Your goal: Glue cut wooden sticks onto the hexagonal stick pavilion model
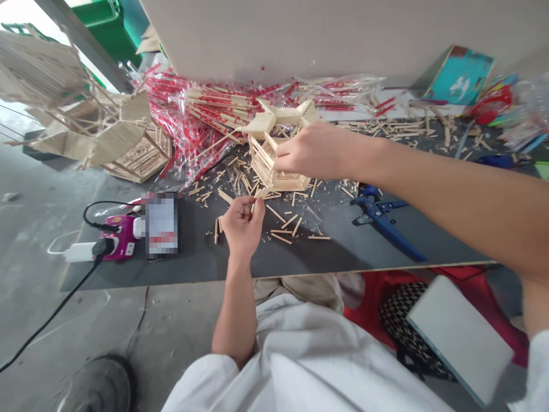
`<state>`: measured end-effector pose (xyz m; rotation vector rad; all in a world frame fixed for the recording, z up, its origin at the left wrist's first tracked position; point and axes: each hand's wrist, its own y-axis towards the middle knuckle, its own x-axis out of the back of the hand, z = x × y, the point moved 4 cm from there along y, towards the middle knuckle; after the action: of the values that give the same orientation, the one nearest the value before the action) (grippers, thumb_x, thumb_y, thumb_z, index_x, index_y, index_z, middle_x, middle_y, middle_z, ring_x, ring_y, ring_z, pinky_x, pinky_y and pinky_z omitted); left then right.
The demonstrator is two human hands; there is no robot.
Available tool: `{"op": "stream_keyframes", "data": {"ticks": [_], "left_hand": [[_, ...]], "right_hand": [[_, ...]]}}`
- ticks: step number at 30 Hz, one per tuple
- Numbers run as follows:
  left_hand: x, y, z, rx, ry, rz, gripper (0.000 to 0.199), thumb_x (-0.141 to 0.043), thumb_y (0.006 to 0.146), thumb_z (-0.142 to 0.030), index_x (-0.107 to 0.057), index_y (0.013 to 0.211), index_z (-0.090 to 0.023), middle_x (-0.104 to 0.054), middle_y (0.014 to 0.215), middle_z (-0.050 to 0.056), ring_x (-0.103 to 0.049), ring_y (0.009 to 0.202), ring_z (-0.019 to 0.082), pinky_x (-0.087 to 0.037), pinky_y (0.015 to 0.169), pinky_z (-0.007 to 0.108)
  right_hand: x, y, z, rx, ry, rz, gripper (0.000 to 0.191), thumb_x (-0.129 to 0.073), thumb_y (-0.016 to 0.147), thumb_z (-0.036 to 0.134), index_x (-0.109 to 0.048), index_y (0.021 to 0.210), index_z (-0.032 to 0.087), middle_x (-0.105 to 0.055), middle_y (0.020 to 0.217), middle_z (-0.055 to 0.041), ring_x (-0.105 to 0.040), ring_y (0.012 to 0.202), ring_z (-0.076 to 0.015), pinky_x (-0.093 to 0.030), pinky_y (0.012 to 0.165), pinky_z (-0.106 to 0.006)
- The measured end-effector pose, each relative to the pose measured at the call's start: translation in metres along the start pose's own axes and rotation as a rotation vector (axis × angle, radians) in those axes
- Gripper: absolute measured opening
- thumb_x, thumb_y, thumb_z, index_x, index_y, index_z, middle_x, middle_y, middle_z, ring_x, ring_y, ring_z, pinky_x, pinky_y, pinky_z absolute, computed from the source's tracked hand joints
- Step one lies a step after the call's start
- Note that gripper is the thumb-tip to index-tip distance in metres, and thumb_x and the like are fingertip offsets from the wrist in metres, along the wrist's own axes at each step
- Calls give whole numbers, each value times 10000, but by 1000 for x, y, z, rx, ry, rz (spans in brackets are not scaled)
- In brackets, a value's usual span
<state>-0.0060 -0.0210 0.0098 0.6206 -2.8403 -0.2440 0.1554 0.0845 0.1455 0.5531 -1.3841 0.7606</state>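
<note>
The right hand (313, 151) holds a small model of thin pale wooden sticks (266, 163) from the side, above the middle of a dark grey flat board (364, 252). The left hand (242, 226) is apart from the right hand, and its fingers pinch a short cut wooden stick (258, 194). The end of this stick is very near the lower corner of the model, but I cannot tell if they touch. Many loose cut stick pieces (278, 220) lie around on the board.

The model could lose its sticks or break if the right hand presses too strongly, because the joints look thin. A blue-handled metal cutter (377, 214) lies near the board's front edge and could fall if someone pushes it. A large finished stick structure (98, 131) at the upper left of the frame leans on a pile of clear plastic bags with red-printed paper wrappers (214, 114), so it could slide.

No brand or writing can be read: the red print is too small, and the label on the pixelated black phone (160, 223) is blurred.
</note>
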Motion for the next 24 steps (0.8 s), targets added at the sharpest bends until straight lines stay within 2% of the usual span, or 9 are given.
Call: {"op": "stream_keyframes", "data": {"ticks": [4, 7, 12, 16, 18, 21, 24], "left_hand": [[0, 0, 0, -8, -10, -2, 322, -715, 927, -496, -682, 849, -185, -278, 561, -93, -239, 517, 79, -218, 521, 240], [0, 0, 0, -3, -9, -2, 313, -712, 931, -489, -684, 865, -184, -284, 562, -92, -240, 521, 80, -224, 522, 237], [0, 0, 0, 21, -10, 19, 287, -726, 919, -459, -678, 851, -185, -275, 571, -92, -248, 520, 81, -224, 524, 242], [2, 0, 1, 56, 47, 52, 279, -709, 925, -449, -684, 850, -182, -266, 565, -95, -238, 518, 81, -222, 525, 239], [4, -1, 2, 64, 88, 84, 285, -689, 937, -457, -690, 868, -181, -264, 563, -96, -240, 519, 83, -236, 530, 233], [5, -4, 6, 61, 177, 159, 293, -676, 943, -469, -696, 870, -187, -278, 556, -95, -277, 515, 86, -269, 546, 227], [1, -7, 8, 21, 293, 255, 279, -647, 958, -455, -692, 863, -197, -308, 537, -94, -326, 498, 90, -287, 565, 231]], "right_hand": [[-7, -10, -1, -74, -47, -53, 186, -579, 972, 160, -764, 957, 159, -763, 1065, -91, -679, 983, -212, -479, 859, -389], [-17, -20, 2, -149, -58, -112, 212, -572, 960, 148, -776, 1017, 153, -757, 1057, -113, -685, 954, -236, -487, 835, -393], [-35, -38, 7, -237, 73, -346, 205, -580, 975, 170, -782, 1009, 153, -751, 981, -90, -674, 888, -205, -485, 838, -357], [-52, -61, 16, -271, 207, -589, 165, -606, 978, 186, -770, 980, 165, -753, 954, -69, -655, 771, -165, -494, 767, -316], [-67, -74, 20, -283, 332, -664, 134, -640, 974, 225, -760, 932, 183, -743, 887, -43, -626, 685, -140, -500, 729, -298], [-99, -87, 20, -325, 508, -613, 97, -681, 952, 241, -752, 896, 206, -749, 854, -16, -610, 632, -130, -499, 701, -293], [-126, -93, 11, -376, 555, -559, 72, -694, 935, 235, -754, 906, 210, -754, 853, -20, -616, 641, -147, -493, 702, -305]]}}
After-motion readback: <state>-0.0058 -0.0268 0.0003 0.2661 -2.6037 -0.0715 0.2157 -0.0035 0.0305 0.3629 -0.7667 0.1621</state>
